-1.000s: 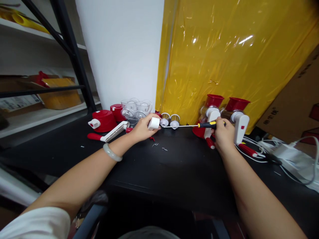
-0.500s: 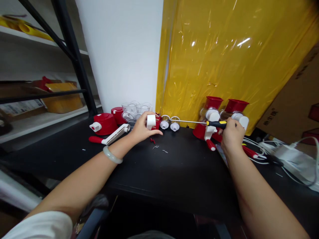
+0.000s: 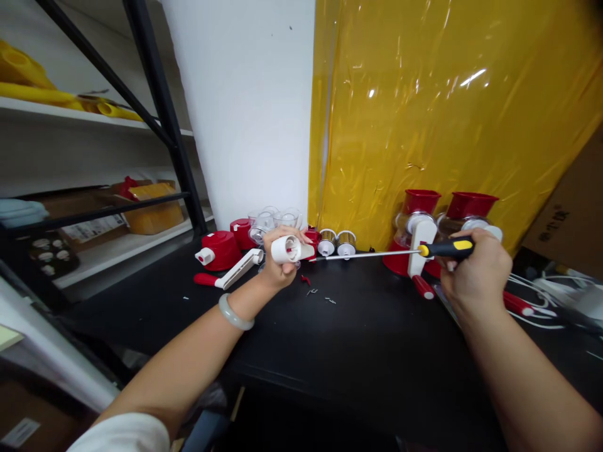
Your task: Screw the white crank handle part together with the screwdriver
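My left hand (image 3: 279, 267) is closed around a white round plastic part (image 3: 285, 250), its hollow ribbed end turned toward me and a bit of red inside. My right hand (image 3: 478, 267) grips a long screwdriver (image 3: 445, 248) by its black and yellow handle. The shaft points left, and its tip lies close to the white part; whether they touch I cannot tell. Below the left hand, a small red piece (image 3: 306, 280) and several small screws (image 3: 313, 292) lie on the black table (image 3: 330, 351). A white crank handle with a red grip (image 3: 233, 271) rests left of that hand.
Red bases (image 3: 220, 250) and clear plastic housings (image 3: 271, 217) stand at the back left. Two drum graters (image 3: 346, 243) sit behind the screwdriver shaft. Red and white rotary graters (image 3: 421, 220) stand back right, near white cables (image 3: 537, 314). A black-framed shelf (image 3: 164, 125) rises at left.
My left hand has turned the white part so its hollow end faces me, and its fingers have closed in. The screwdriver tip is lower, near the part. The whole view has shifted.
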`<act>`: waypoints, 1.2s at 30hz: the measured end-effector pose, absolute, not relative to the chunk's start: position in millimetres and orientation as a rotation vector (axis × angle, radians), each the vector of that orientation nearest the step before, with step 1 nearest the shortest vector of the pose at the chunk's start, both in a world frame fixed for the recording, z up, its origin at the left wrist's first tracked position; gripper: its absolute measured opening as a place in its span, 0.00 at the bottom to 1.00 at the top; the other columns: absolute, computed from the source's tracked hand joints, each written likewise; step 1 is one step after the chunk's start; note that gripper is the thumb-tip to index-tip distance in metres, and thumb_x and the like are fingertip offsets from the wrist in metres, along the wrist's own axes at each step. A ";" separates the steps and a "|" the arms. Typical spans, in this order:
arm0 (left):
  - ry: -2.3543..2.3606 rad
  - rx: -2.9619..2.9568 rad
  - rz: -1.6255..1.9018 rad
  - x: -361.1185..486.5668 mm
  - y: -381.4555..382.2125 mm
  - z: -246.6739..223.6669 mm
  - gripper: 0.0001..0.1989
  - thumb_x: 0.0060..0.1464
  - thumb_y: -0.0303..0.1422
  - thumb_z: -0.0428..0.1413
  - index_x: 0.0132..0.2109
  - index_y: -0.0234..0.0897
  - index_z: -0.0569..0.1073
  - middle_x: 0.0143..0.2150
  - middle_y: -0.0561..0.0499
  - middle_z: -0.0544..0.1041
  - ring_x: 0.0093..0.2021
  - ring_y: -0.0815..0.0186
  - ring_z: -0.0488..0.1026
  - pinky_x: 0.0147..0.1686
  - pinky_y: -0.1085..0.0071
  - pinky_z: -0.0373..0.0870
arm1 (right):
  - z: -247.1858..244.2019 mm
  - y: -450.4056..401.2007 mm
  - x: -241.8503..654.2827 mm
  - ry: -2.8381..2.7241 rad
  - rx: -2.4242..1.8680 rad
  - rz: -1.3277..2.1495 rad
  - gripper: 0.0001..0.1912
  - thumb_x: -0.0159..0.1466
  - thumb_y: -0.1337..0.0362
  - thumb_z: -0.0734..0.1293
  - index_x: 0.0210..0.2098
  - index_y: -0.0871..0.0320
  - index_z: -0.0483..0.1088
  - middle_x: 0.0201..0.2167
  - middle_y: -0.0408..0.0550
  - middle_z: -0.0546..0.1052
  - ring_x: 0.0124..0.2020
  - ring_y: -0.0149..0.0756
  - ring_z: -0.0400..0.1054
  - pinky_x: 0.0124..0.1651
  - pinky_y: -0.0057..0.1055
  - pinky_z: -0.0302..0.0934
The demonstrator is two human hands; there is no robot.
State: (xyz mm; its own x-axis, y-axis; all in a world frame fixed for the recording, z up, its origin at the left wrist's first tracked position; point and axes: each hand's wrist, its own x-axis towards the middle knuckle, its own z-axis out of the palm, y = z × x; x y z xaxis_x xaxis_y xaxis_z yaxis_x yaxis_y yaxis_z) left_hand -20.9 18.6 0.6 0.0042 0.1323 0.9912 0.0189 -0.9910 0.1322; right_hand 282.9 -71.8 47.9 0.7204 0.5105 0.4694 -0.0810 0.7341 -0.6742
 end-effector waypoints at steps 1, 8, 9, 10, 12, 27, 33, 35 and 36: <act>0.187 2.187 2.181 -22.3 19.8 0.5 0.38 0.49 0.72 0.50 0.50 0.46 0.61 0.37 0.53 0.72 0.33 0.65 0.76 0.47 0.53 0.79 | 47.9 -72.9 280.9 -0.712 -0.663 0.351 0.09 0.57 0.65 0.63 0.21 0.54 0.68 0.17 0.37 0.62 0.12 0.25 0.50 0.11 0.25 0.43; 0.226 2.294 2.136 -28.8 20.4 -1.4 0.40 0.42 0.74 0.52 0.48 0.48 0.65 0.37 0.53 0.68 0.34 0.62 0.74 0.51 0.49 0.77 | 47.5 -72.2 276.2 -0.725 -0.648 0.316 0.09 0.57 0.63 0.64 0.21 0.54 0.67 0.19 0.40 0.64 0.13 0.26 0.50 0.12 0.27 0.41; 0.208 2.313 2.139 -28.2 19.3 -0.9 0.38 0.44 0.73 0.52 0.49 0.49 0.65 0.37 0.52 0.69 0.34 0.63 0.74 0.50 0.49 0.78 | 47.3 -71.7 276.4 -0.726 -0.658 0.314 0.09 0.57 0.63 0.64 0.21 0.55 0.67 0.19 0.40 0.64 0.13 0.26 0.50 0.12 0.27 0.41; 0.174 2.335 2.144 -27.3 18.1 -0.1 0.36 0.47 0.72 0.53 0.51 0.51 0.65 0.38 0.52 0.69 0.34 0.63 0.74 0.49 0.50 0.79 | 47.1 -71.2 276.5 -0.728 -0.666 0.310 0.09 0.58 0.64 0.64 0.22 0.55 0.66 0.19 0.40 0.65 0.13 0.26 0.50 0.12 0.26 0.42; 0.093 2.366 2.157 -25.4 15.9 2.3 0.33 0.51 0.68 0.53 0.55 0.55 0.63 0.39 0.53 0.70 0.34 0.64 0.75 0.48 0.51 0.80 | 46.3 -70.4 276.8 -0.730 -0.676 0.297 0.09 0.59 0.64 0.64 0.22 0.55 0.65 0.19 0.39 0.65 0.13 0.25 0.51 0.13 0.26 0.43; 0.169 2.349 2.094 -23.2 19.0 -2.0 0.37 0.50 0.69 0.53 0.60 0.60 0.60 0.36 0.55 0.69 0.34 0.64 0.72 0.53 0.48 0.78 | 44.0 -71.1 275.5 -0.757 -0.714 0.273 0.11 0.61 0.62 0.64 0.22 0.53 0.66 0.19 0.40 0.63 0.15 0.28 0.51 0.12 0.27 0.44; 0.043 2.390 2.099 -21.8 13.6 4.3 0.32 0.54 0.65 0.55 0.60 0.62 0.62 0.37 0.54 0.69 0.34 0.64 0.73 0.51 0.52 0.79 | 40.8 -70.8 278.1 -0.773 -0.759 0.253 0.12 0.63 0.59 0.64 0.23 0.51 0.67 0.20 0.41 0.63 0.17 0.30 0.52 0.13 0.29 0.45; 0.106 2.411 2.098 -22.1 14.0 3.6 0.34 0.53 0.67 0.54 0.60 0.60 0.61 0.36 0.54 0.68 0.33 0.64 0.72 0.50 0.52 0.79 | 41.4 -71.0 277.8 -0.768 -0.765 0.245 0.11 0.62 0.60 0.64 0.23 0.52 0.66 0.20 0.42 0.63 0.17 0.30 0.52 0.13 0.28 0.46; 0.159 2.426 2.098 -22.3 14.0 3.3 0.35 0.52 0.68 0.52 0.60 0.58 0.61 0.36 0.54 0.68 0.33 0.64 0.72 0.49 0.52 0.80 | 42.1 -71.4 277.3 -0.769 -0.762 0.238 0.11 0.62 0.62 0.64 0.23 0.52 0.65 0.20 0.41 0.63 0.18 0.29 0.53 0.13 0.27 0.46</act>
State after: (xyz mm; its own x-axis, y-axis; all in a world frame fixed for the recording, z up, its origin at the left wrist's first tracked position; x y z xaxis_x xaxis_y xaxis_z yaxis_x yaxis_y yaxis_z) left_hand -22.3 14.0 3.3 0.1421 0.0295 0.9894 0.1203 -0.9927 0.0123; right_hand 277.3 -71.4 42.1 0.7076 0.4568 0.5392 0.0718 0.7125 -0.6979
